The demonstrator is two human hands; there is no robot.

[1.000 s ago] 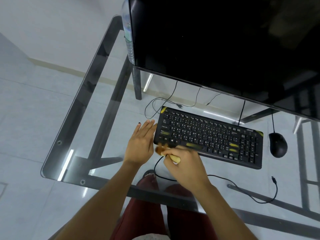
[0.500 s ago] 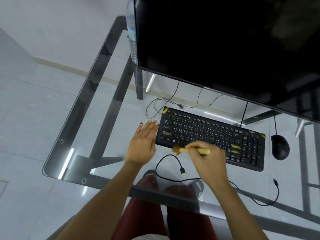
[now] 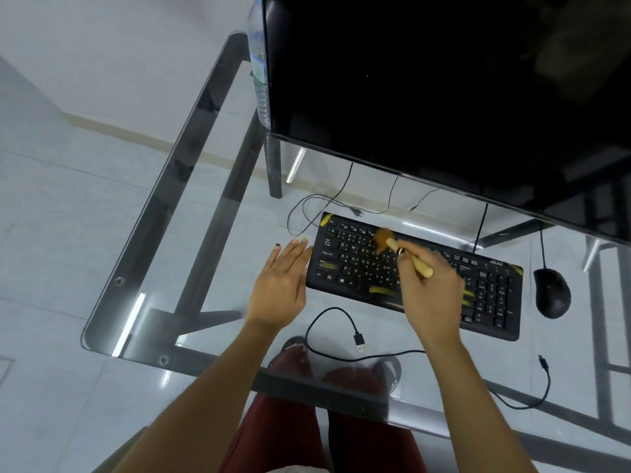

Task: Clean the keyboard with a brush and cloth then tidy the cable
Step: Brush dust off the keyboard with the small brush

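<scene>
Right hand (image 3: 432,295): fingers (image 3: 411,264) curl round the brush (image 3: 404,252) handle; bristles touch the upper-left keys of the keyboard (image 3: 345,257), whose long axis runs left to right across the bench (image 3: 191,254). Left hand (image 3: 280,286), fingers straight and empty, lies beside its left end. Cable (image 3: 336,314) loops nearer the person. Brush blurred; no cloth visible.

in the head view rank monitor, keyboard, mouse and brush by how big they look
1. monitor, by far the largest, though it stands tilted nearer the camera
2. keyboard
3. mouse and brush: look alike, and the right hand hides part of the brush
</scene>
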